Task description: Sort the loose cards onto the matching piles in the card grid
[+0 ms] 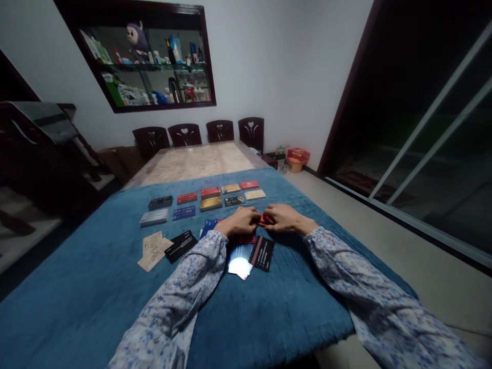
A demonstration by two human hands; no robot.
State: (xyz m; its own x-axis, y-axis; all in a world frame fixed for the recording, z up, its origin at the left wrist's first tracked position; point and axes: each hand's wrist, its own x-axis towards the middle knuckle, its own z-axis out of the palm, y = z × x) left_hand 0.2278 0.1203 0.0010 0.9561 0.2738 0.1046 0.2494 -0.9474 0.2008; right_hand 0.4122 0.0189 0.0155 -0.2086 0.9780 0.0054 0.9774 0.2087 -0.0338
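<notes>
Between my two hands are red cards point(263, 220), partly covered by the fingers. My left hand point(241, 221) is closed on their left side, above a loose heap of cards. My right hand point(286, 219) is closed on their right side, low over the blue cloth. Beneath and beside my left hand lie blue cards point(208, 226), a glossy pale blue card point(239, 262) with bright glare, and a black card point(263, 253) with a stripe. Further left are another black card point(181, 246) and beige cards point(154, 249), overlapping.
Beyond my hands, card stacks stand in two rows, including a red stack point(250, 184), a gold stack point(211, 203), a blue stack point(184, 212) and a white stack point(154, 217). A blue cloth point(96, 266) covers the table's near part. Dark chairs point(184, 134) line the far end.
</notes>
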